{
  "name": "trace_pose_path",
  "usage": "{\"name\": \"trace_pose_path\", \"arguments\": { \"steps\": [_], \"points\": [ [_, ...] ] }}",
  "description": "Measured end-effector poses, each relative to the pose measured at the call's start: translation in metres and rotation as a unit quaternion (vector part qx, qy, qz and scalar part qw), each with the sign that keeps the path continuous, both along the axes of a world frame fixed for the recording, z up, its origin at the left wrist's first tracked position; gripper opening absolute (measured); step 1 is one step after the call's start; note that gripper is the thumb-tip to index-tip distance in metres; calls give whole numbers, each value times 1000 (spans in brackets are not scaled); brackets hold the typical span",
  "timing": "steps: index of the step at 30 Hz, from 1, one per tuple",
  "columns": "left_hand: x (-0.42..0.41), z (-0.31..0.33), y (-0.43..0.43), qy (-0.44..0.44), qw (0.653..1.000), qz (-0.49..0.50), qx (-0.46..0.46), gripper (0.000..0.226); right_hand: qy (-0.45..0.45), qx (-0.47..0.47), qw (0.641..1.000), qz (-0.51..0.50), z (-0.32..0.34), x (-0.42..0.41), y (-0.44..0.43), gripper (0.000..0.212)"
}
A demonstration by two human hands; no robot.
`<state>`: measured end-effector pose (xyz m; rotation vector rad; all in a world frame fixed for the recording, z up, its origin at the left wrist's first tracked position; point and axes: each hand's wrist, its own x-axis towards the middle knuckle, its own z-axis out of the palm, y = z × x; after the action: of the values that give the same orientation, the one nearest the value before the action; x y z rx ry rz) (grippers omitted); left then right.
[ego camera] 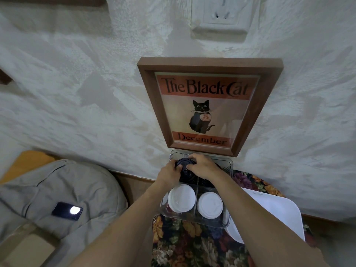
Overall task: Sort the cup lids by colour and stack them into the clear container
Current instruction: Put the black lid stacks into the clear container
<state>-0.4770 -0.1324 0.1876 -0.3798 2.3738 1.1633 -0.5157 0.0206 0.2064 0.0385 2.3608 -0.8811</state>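
Over the far-left compartment of the clear container, a black lid is gripped by the left hand and right hand, fingers curled on opposite rims. It lies flat above darker lids, so a straight lowering is judged sufficient. Both near compartments are occupied by white lid stacks. A framed picture stands just behind.

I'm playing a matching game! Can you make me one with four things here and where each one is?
Things:
1 black lid
2 white lids
3 phone
4 cat picture

Places:
A on the grey cushion
B against the wall
C near end of the clear container
D gripped by left hand and right hand

Pairs: 1-D, 2-C, 3-A, 4-B
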Motion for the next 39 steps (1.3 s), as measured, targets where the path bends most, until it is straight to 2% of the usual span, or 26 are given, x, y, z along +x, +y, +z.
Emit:
{"name": "trace_pose_path", "arguments": {
  "steps": [7, 16, 24, 27, 30, 33, 39],
  "points": [
    [-4, -3, 2, 8, 996, -53, -77, 33, 54, 23, 998, 26, -2, 6, 0, 40],
    [-5, -8, 8, 29, 983, -103, -151, 29, 87, 67, 993, 47, -4, 7, 4, 40],
    [-3, -8, 12, 89, 984, -71, -138, 27, 109, 83, 990, 45, -7, 7, 0, 35],
    [-1, -10, 12, 87, 988, -67, -111, 34, 112, 81, 990, 41, -6, 6, 1, 35],
    [3, -5, 9, 65, 992, -91, -62, 55, 118, 78, 989, 39, -8, 8, 3, 35],
    [3, -8, 5, 48, 991, -112, -56, 72, 114, 81, 989, 49, -8, 9, 5, 35],
    [-2, -15, 7, 48, 986, -133, -93, 72, 119, 89, 985, 89, -12, 11, 11, 35]
  ]
}}
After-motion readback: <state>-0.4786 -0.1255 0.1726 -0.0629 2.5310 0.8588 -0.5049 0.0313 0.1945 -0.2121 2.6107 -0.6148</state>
